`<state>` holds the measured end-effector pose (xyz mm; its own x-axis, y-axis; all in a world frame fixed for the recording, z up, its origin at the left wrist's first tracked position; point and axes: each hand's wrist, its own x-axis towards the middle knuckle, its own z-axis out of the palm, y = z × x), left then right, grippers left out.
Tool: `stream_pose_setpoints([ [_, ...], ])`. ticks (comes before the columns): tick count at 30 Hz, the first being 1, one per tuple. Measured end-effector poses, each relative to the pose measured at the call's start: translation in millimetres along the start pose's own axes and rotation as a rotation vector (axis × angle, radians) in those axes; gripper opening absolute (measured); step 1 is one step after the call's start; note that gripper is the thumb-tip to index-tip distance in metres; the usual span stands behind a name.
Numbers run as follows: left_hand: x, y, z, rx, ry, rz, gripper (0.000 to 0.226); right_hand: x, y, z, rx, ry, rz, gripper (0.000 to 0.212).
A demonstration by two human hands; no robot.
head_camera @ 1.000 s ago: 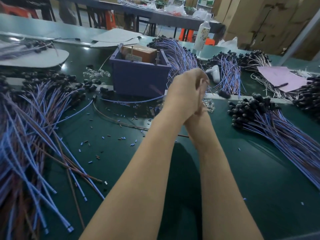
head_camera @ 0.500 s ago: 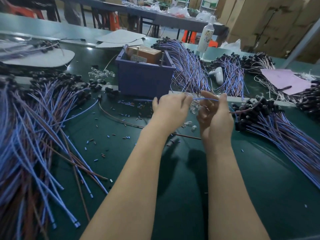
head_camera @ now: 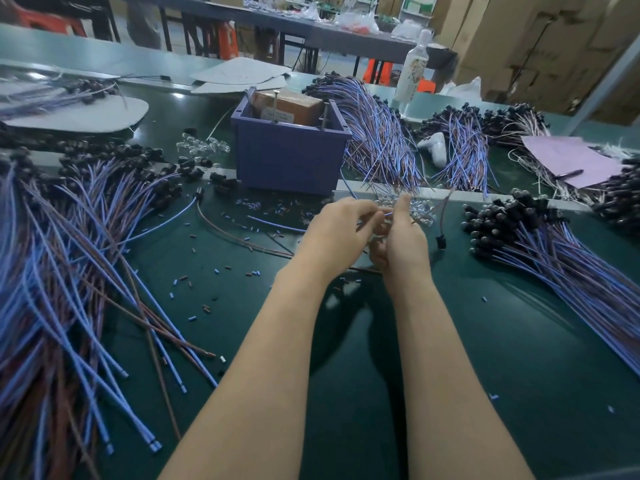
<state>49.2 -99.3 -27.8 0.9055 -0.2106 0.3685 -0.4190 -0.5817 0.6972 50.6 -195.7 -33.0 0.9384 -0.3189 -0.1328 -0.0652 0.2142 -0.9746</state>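
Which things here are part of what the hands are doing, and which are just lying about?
In the job: left hand, right hand, the wires both pinch, the black connector dangling from them.
Lying about: purple bin, bottle, pink paper, insulation scraps.

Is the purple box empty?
No, a brown cardboard box sits inside the purple box.

i'm at a factory assembly bench (head_camera: 519,358): heaps of wire leads (head_camera: 571,271), a parts bin (head_camera: 291,157), stacked cartons (head_camera: 540,39) behind.
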Motion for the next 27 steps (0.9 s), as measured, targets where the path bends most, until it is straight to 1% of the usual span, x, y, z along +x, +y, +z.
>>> stream_pose_setpoints([
  [1,0,-1,1,-0.007,-0.008,-0.004,0.024,1,0,-1,-0.008,0.013,-0.016,0.042],
  [2,-1,-2,1,-0.015,-0.012,-0.011,0.022,1,0,-3,0.04,0.007,-0.018,0.037],
  [5,-1,-4,2,0.0,0.007,-0.026,0.021,1,-4,-7,0.326,-0.092,0.061,0.02],
  [6,0,-5,3,0.017,0.02,-0.027,0.022,0,-5,-8,0.387,-0.12,0.102,0.017],
  [7,1,-6,3,0.033,0.038,-0.027,0.023,-1,-6,-9,0.43,-0.144,0.142,0.016],
  [9,2,-8,1,0.032,0.067,-0.042,0.023,-1,-6,-10,0.488,-0.2,0.188,0.024],
  [11,1,-10,-1,0.0,0.088,-0.072,0.022,-1,-7,-11,0.505,-0.199,0.204,0.039],
  [13,0,-12,-3,-0.017,0.105,-0.089,0.023,1,-8,-12,0.49,-0.097,0.18,0.046],
  [15,-1,-11,-3,-0.026,0.096,-0.086,0.022,4,-7,-12,0.386,0.008,0.107,0.048],
  [16,-1,-10,-2,-0.021,0.087,-0.078,0.022,4,-5,-9,0.314,0.008,0.092,0.05],
  [17,0,-8,-1,-0.006,0.08,-0.067,0.021,2,-4,-5,0.249,-0.032,0.1,0.05],
  [19,0,-7,1,0.02,0.073,-0.057,0.022,-3,1,4,0.165,-0.166,0.142,0.048],
  [21,1,-7,-1,-0.01,0.084,-0.065,0.022,-6,3,7,0.159,-0.27,0.164,0.042],
  [23,0,-7,-4,-0.034,0.081,-0.048,0.019,-6,2,4,0.169,-0.325,0.141,0.037],
  [25,0,-6,-5,-0.048,0.045,-0.028,0.017,-2,0,-1,0.211,-0.318,0.072,0.031],
  [26,-1,-6,-5,-0.059,0.03,-0.027,0.016,0,0,-3,0.265,-0.264,0.024,0.03],
  [27,-1,-7,-6,-0.07,0.022,-0.036,0.015,2,-1,-5,0.336,-0.17,-0.017,0.029],
])
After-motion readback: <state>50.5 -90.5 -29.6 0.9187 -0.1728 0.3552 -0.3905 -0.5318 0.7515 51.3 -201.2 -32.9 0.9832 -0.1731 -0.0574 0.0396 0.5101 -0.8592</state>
